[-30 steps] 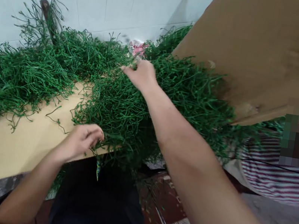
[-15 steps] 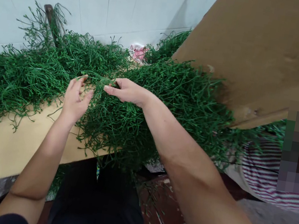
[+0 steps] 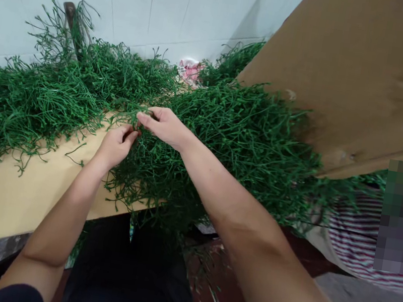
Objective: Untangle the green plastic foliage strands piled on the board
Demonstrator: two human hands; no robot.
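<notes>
Green, thin-stemmed plants lie in a left heap (image 3: 49,96) and a larger right heap (image 3: 235,131) on a tan board (image 3: 48,172). My left hand (image 3: 117,145) is at the left edge of the right heap, thumb and fingers pinched around thin green stems. Just above and to the right of it, my right hand (image 3: 158,122) has its thumb and fingers closed on green stems too. The stems between the two hands are partly hidden by the fingers.
A large brown cardboard sheet (image 3: 350,82) leans at the upper right. Behind the heaps are a white tiled wall (image 3: 133,2), an upright brown stick (image 3: 71,28) and a pink and white item (image 3: 190,71). Striped cloth (image 3: 353,231) lies at the right.
My left hand has moved right and slightly down, and its spread fingers have closed on stems. My right hand has shifted slightly left and stays closed.
</notes>
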